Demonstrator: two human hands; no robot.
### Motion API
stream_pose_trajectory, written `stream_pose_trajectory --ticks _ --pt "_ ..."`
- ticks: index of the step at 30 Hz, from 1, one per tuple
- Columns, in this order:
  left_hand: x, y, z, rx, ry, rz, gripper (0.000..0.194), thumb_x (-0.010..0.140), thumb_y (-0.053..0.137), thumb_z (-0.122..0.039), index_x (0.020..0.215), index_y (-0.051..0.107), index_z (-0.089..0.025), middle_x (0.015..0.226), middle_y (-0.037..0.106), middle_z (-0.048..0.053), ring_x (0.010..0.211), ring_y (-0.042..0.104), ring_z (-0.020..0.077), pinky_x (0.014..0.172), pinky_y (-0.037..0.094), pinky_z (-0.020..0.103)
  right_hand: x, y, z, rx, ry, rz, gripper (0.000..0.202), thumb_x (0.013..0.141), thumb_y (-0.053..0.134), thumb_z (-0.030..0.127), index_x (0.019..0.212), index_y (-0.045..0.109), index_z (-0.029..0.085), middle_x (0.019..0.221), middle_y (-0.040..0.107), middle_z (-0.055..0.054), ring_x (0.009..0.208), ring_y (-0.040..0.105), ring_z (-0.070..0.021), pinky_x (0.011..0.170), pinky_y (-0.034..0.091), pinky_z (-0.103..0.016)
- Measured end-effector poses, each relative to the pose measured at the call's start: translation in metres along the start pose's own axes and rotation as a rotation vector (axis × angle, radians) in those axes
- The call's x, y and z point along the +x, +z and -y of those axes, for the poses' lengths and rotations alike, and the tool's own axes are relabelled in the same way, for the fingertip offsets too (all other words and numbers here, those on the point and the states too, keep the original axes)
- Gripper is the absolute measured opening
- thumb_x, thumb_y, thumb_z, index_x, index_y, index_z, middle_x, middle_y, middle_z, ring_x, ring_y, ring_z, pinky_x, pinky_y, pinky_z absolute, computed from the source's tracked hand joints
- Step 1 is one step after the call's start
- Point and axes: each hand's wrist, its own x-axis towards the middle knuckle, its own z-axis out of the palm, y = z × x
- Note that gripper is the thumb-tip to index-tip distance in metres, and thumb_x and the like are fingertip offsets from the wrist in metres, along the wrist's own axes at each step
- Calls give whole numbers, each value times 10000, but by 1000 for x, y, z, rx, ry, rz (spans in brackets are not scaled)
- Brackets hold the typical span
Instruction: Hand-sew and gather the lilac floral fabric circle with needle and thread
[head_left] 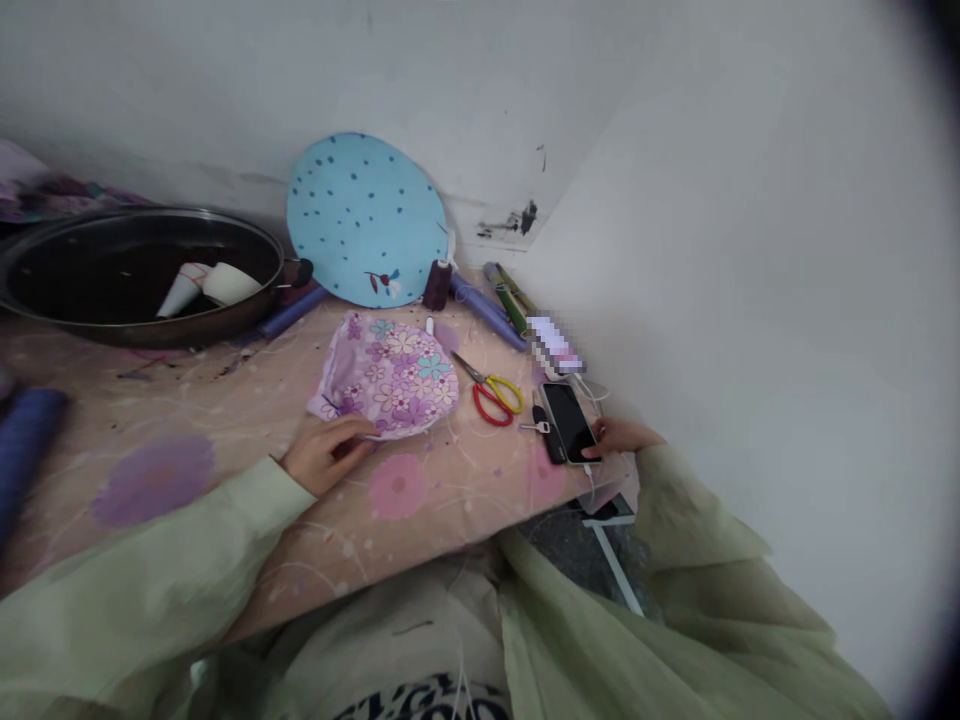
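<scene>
My left hand point(324, 457) rests on the table, fingers loosely bent and apart, touching the near edge of a purple floral fabric piece point(397, 375). That piece is rounded, and its left side bulges up a little. At the right end of the table, my right hand point(621, 437) has its thumb and fingers on the lower right edge of a smartphone point(568, 415) with a dark screen. A white cable point(589, 478) runs from the phone's lower end. Beside the phone lies a key point(536, 427) with a black head. Scissors point(491, 393) with red and yellow handles lie partly opened between fabric and phone.
A wide dark pan point(142, 325) with thread cones point(231, 285) inside stands at the back left. Against the wall leans a blue dotted round panel point(364, 215), with a dark thread spool point(437, 287) before it. Another device point(555, 343), blurred out, sits behind the phone. A white wall closes the right side.
</scene>
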Motion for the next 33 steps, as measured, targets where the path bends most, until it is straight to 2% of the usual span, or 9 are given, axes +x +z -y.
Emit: stream_pose_trajectory --ticks 3,5,8,11,14,17,23,33 --pt "0 -1 0 -14 -13 14 160 862 467 -234 916 611 -187 838 696 63 762 661 155 705 548 257 -1 -4 -2 -27 -3 105 275 899 535 326 1110 577 155 1119 590 -66 937 602 -199 788 526 -370" --pt "-1 -1 0 -21 -24 12 167 864 464 -240 917 613 -184 846 696 62 767 661 155 706 549 260 -1 -8 -2 -37 -17 82 264 900 532 330 1093 587 158 1115 592 -62 936 601 -200 790 525 -363" --pt "-2 -1 0 -26 -22 7 174 866 464 -239 924 615 -175 850 698 68 777 665 159 712 550 264 4 -8 8 -32 -82 -84 273 906 521 334 1117 575 169 1142 582 -69 956 593 -201 809 518 -378" --pt "-4 0 3 -32 -41 27 174 863 469 -236 928 620 -179 859 699 69 781 667 157 715 549 260 15 2 27 -15 -209 -252 311 906 524 321 1178 537 169 1184 561 -88 998 583 -205 840 505 -413" --pt "-6 2 5 -42 -47 22 174 863 480 -234 933 626 -172 876 698 70 793 666 158 728 548 265 23 15 43 -25 -309 -330 325 902 532 316 1193 531 170 1219 545 -93 1052 563 -222 884 480 -445" --pt "-7 3 7 -52 -38 19 182 867 488 -236 947 633 -161 897 693 64 813 661 159 742 544 264 24 20 49 -42 -334 -389 341 903 526 335 1203 526 172 1213 552 -93 1079 551 -230 928 441 -473" --pt "-8 2 5 -70 -45 16 183 872 489 -239 945 635 -157 901 688 65 819 655 163 753 535 263 5 14 43 -41 -304 -486 414 925 355 278 1321 426 179 1013 685 -96 1061 559 -282 939 373 -540" --pt "-3 -4 2 -57 -63 44 190 857 476 -257 925 635 -179 864 699 75 811 665 170 751 545 266 -29 25 44 -13 -254 -582 459 885 318 281 1320 427 184 947 716 -74 891 603 -262 849 413 -452"
